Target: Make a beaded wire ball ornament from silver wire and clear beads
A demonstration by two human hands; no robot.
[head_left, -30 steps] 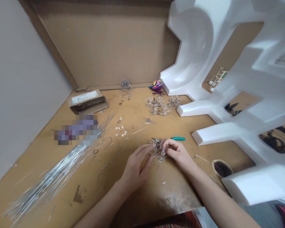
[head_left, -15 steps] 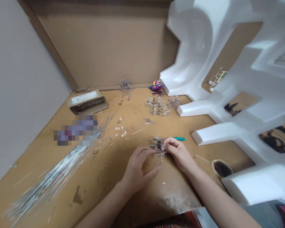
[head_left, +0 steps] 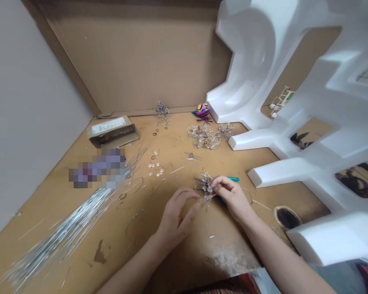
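My right hand (head_left: 230, 196) pinches the edge of a small wire ornament with clear beads (head_left: 206, 187), held up over the table. My left hand (head_left: 179, 214) is just left of the ornament, thumb and fingers apart, with nothing seen in it. Behind my right hand lies a tool with teal handles (head_left: 233, 179), mostly hidden by the hand and ornament. Farther back, several similar bent-wire pieces with beads (head_left: 207, 141) lie together. Loose clear beads (head_left: 155, 169) and thin wire bits are scattered left of my hands.
A bundle of straight silver wires (head_left: 67, 228) lies at left, below a blurred-out patch. An open cardboard box (head_left: 113, 132) and a multicoloured ball-like object (head_left: 202, 110) sit at the back. White moulded frames (head_left: 272, 175) line the right side, near a round dark hole (head_left: 286, 217).
The ornament has turned in my right hand's fingers. My left hand has drawn slightly left, away from it, and its thumb has shifted up.
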